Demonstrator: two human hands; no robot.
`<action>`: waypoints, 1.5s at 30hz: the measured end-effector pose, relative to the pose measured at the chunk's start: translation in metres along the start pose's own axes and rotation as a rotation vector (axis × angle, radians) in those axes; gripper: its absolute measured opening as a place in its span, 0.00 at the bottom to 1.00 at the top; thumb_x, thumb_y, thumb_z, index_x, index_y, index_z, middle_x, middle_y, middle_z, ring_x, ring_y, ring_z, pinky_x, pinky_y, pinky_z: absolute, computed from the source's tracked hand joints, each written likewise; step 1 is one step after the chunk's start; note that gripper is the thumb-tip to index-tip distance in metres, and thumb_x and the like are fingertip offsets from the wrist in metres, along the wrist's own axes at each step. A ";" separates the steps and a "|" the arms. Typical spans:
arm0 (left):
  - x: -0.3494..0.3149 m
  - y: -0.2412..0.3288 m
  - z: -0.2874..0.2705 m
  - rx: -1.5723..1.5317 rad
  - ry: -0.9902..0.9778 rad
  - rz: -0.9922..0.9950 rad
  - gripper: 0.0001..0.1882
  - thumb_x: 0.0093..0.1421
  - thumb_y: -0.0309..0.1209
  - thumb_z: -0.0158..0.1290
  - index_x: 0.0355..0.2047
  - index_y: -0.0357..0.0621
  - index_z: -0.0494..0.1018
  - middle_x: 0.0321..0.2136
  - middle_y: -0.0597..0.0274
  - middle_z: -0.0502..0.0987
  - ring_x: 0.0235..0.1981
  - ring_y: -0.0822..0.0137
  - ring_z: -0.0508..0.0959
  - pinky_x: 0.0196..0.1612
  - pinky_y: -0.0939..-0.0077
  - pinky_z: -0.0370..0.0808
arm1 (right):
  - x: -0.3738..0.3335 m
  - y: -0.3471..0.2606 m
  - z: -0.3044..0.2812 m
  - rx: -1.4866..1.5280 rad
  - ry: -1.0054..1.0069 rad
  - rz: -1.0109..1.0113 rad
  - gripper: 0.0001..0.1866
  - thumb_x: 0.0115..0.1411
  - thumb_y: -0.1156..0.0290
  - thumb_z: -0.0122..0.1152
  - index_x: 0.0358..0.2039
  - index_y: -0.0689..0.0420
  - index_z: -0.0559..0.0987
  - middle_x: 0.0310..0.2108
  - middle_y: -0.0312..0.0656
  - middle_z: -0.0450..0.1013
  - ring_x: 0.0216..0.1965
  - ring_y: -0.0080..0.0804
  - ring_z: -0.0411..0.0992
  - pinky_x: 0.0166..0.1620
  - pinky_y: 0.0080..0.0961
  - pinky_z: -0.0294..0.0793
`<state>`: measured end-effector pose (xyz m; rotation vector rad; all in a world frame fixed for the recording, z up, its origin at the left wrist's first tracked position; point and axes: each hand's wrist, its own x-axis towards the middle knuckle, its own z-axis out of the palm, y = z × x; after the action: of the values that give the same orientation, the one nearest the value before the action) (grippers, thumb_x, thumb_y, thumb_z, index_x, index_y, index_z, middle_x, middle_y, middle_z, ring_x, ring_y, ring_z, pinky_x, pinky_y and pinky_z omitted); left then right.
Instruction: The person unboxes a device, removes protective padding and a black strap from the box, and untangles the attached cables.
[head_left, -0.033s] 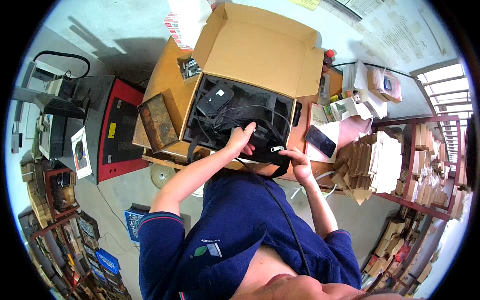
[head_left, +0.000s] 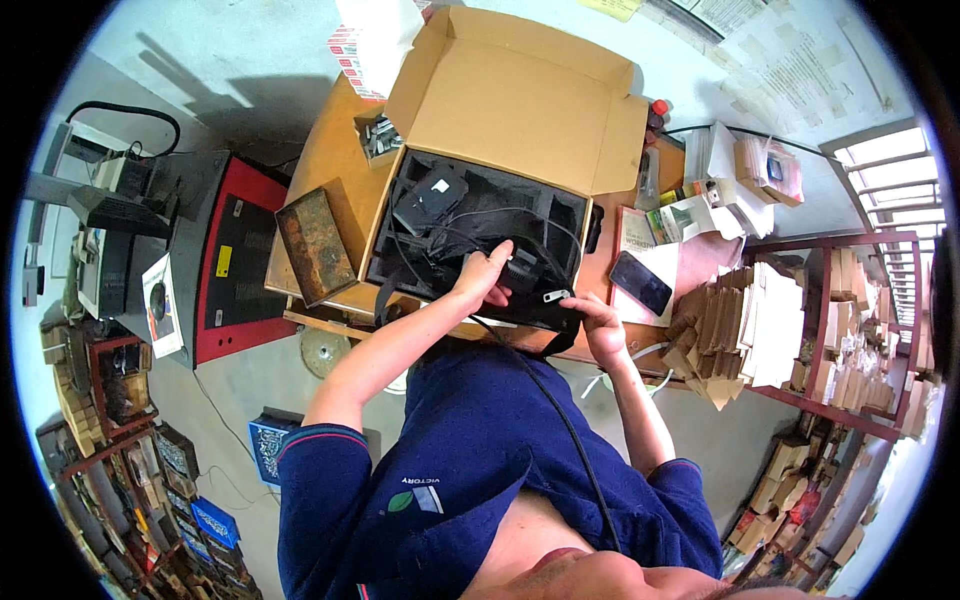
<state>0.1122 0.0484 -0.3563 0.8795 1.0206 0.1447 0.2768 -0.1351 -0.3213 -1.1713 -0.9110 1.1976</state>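
- The left hand [head_left: 485,278] is curling over black gear [head_left: 522,268] inside the open carton [head_left: 525,95], perhaps steadying it; its grip is hidden, so I cannot tell.
- The right hand [head_left: 598,328] is bringing bent fingers to the silver tab [head_left: 555,296] near the carton's front edge; whether they are pinching is unclear.
- The dark padded insert [head_left: 548,205] is seemingly cushioning the boxy black device [head_left: 425,207].

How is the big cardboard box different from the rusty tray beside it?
The cardboard box is larger; the rusty tray is smaller. The cardboard box is tan with black lining; the rusty tray is dark with orange-brown patches. The cardboard box has a lid swung open; no lid shows on the rusty tray. Both rest on the wooden table.
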 end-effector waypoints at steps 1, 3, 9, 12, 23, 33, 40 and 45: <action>0.001 -0.002 0.004 0.048 0.063 0.031 0.38 0.57 0.59 0.47 0.28 0.24 0.69 0.16 0.47 0.73 0.08 0.62 0.73 0.09 0.73 0.69 | 0.002 0.000 -0.003 0.018 0.009 0.009 0.35 0.26 0.86 0.41 0.42 0.68 0.78 0.43 0.43 0.68 0.51 0.34 0.66 0.57 0.26 0.59; -0.004 -0.009 0.006 0.161 0.044 0.051 0.38 0.57 0.60 0.46 0.22 0.26 0.69 0.13 0.49 0.72 0.07 0.63 0.72 0.08 0.74 0.68 | 0.004 0.003 -0.007 0.002 0.012 0.018 0.35 0.27 0.87 0.39 0.42 0.68 0.78 0.44 0.43 0.68 0.50 0.35 0.67 0.57 0.26 0.60; -0.020 0.013 -0.007 0.436 -0.058 -0.005 0.42 0.58 0.64 0.42 0.14 0.28 0.69 0.09 0.53 0.70 0.06 0.65 0.70 0.09 0.76 0.67 | 0.009 -0.001 -0.009 -0.091 0.008 0.032 0.33 0.28 0.87 0.38 0.40 0.67 0.79 0.40 0.42 0.70 0.46 0.35 0.69 0.54 0.25 0.64; -0.021 0.016 -0.021 0.376 -0.183 -0.081 0.41 0.57 0.62 0.45 0.27 0.23 0.72 0.11 0.52 0.72 0.08 0.67 0.72 0.11 0.78 0.68 | 0.005 0.006 -0.018 -0.094 0.013 0.034 0.33 0.28 0.86 0.37 0.38 0.67 0.80 0.39 0.42 0.71 0.46 0.34 0.69 0.53 0.23 0.64; -0.022 0.027 -0.007 1.165 -0.019 0.238 0.32 0.57 0.58 0.49 0.16 0.38 0.76 0.13 0.54 0.76 0.16 0.60 0.78 0.23 0.66 0.74 | 0.008 -0.005 -0.010 -0.133 0.029 0.018 0.33 0.30 0.88 0.37 0.39 0.66 0.80 0.37 0.40 0.71 0.45 0.30 0.69 0.51 0.20 0.64; -0.070 0.097 0.006 1.060 0.052 1.464 0.13 0.53 0.36 0.57 0.35 0.43 0.74 0.29 0.58 0.76 0.31 0.57 0.77 0.30 0.65 0.74 | 0.002 0.013 -0.027 -0.067 0.067 0.052 0.34 0.27 0.92 0.34 0.36 0.68 0.80 0.39 0.44 0.73 0.48 0.36 0.71 0.56 0.27 0.65; -0.023 0.058 0.014 1.552 -0.226 1.087 0.13 0.60 0.43 0.47 0.29 0.53 0.78 0.20 0.58 0.77 0.23 0.55 0.77 0.25 0.58 0.72 | 0.001 0.007 -0.025 -0.024 0.056 0.026 0.33 0.28 0.94 0.37 0.37 0.66 0.80 0.41 0.45 0.72 0.48 0.35 0.70 0.55 0.27 0.66; 0.003 0.055 0.034 1.554 -0.321 0.989 0.14 0.53 0.41 0.52 0.20 0.46 0.78 0.18 0.52 0.77 0.23 0.50 0.78 0.28 0.55 0.74 | 0.002 0.007 -0.026 -0.107 0.034 0.006 0.30 0.32 0.95 0.43 0.37 0.65 0.81 0.39 0.43 0.73 0.46 0.34 0.71 0.53 0.26 0.67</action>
<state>0.1557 0.0669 -0.3127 2.6805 0.1225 -0.0012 0.3004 -0.1378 -0.3336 -1.2765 -0.9565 1.1420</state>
